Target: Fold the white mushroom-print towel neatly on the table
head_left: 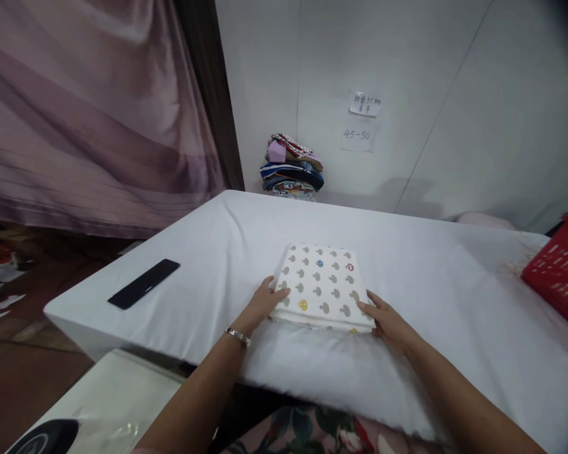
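Observation:
A folded white cloth (320,284) printed with small grey, blue, red and yellow shapes lies on the white-covered table (430,277). My left hand (264,301) rests against the cloth's near left corner, thumb on top of the fold and fingers at its edge. My right hand (385,318) lies at the near right corner, thumb on the cloth and fingers tucked along its side. Both hands grip the folded cloth from its two sides. A bracelet sits on my left wrist.
A black phone (144,283) lies near the table's left edge. A red plastic basket (558,272) stands at the right edge. A stack of folded clothes (291,167) sits against the far wall below two paper notes (362,120). A purple curtain (89,107) hangs at left.

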A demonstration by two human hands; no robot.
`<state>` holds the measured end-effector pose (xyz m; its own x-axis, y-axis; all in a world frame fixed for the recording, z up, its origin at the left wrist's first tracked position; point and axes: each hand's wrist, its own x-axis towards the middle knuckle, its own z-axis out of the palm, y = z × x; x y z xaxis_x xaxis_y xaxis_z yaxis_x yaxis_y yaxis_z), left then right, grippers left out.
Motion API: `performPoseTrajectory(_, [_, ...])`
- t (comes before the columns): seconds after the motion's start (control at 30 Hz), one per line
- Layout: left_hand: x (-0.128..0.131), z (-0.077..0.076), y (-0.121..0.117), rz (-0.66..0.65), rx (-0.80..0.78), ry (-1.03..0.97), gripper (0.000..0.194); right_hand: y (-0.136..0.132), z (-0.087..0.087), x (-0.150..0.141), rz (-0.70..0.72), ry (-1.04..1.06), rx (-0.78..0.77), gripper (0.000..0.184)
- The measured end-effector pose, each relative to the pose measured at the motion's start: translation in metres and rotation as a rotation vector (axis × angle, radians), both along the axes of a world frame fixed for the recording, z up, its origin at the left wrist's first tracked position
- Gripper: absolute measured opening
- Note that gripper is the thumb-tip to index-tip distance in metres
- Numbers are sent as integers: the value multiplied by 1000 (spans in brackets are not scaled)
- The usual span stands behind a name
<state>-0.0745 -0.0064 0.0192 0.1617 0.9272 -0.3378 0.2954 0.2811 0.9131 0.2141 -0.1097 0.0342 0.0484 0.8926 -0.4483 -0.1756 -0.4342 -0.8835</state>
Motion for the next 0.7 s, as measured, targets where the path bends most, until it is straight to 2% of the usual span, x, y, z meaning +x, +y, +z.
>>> performPoseTrajectory(0.13, [-2, 1, -5, -78, 201, 338, 86, -2, -8, 4, 22, -175, 29, 74])
performPoseTrajectory(0.2, [-2, 7, -9, -85, 316, 534, 80, -2, -12, 8, 37, -382, 58, 79])
performPoseTrajectory(0.27, [-2, 13, -14, -70, 488, 648, 67, -4, -14, 12, -2, -664, 171, 75])
performPoseTrajectory(0.37, [1, 19, -22, -131, 832, 632, 42, -10, -14, 13, -38, -1007, 475, 52])
performPoseTrajectory(0.47, [7, 17, -30, -368, 1054, 528, 31, -19, -13, 6, 98, -1145, 767, 34])
performPoseTrajectory(0.57, [11, 12, -36, -546, 1097, 500, 27, -24, -16, -6, 276, -1219, 942, 26])
performPoseTrajectory(0.7, [10, 6, -37, -579, 1105, 520, 24, -24, -21, -13, 318, -1301, 976, 24])
